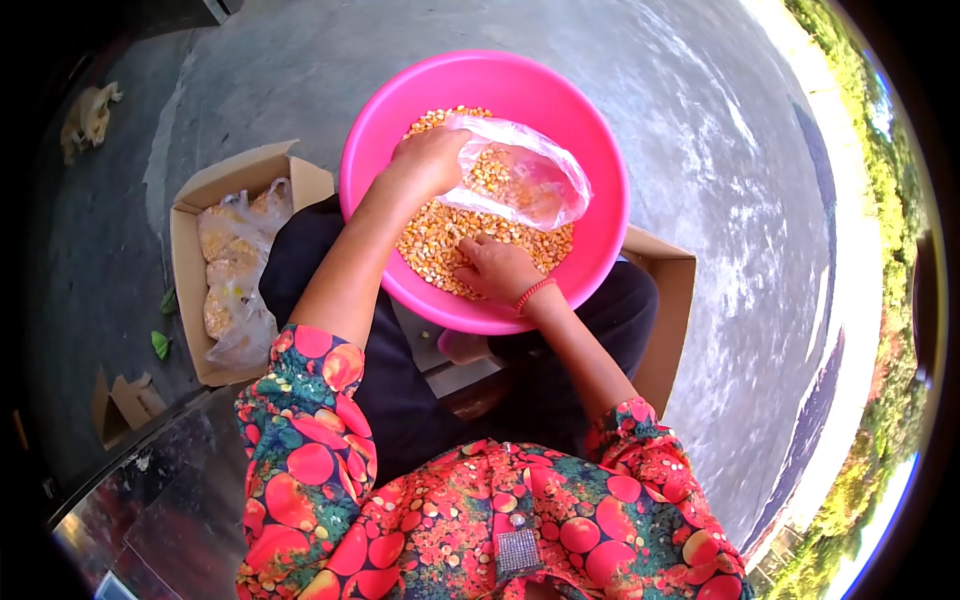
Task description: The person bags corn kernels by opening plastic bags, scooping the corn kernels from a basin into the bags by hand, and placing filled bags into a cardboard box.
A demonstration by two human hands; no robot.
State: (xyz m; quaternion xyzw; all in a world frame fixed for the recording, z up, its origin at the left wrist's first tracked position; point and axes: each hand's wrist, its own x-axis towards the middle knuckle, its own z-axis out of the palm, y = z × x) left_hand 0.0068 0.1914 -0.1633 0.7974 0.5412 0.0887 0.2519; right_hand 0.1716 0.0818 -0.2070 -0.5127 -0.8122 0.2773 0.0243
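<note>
A pink basin (390, 100) rests on my lap, partly filled with loose corn kernels (430, 250). My left hand (430, 160) is closed on the rim of a clear plastic bag (570, 185) at the basin's left side. The bag lies on its side with its mouth spread, and some kernels show inside it. Lower in the basin, my right hand (497, 268) reaches into the kernels with its fingers apart, some fingertips sunk among them. A red bracelet (535, 292) circles the right wrist.
Left of my legs stands an open cardboard box (185, 290) with plastic bags of corn (235, 260) in it. Another cardboard box (665, 310) shows at my right. A dog (88, 120) lies on the concrete floor (270, 90) at far left. Green leaves (160, 345) lie by the left box.
</note>
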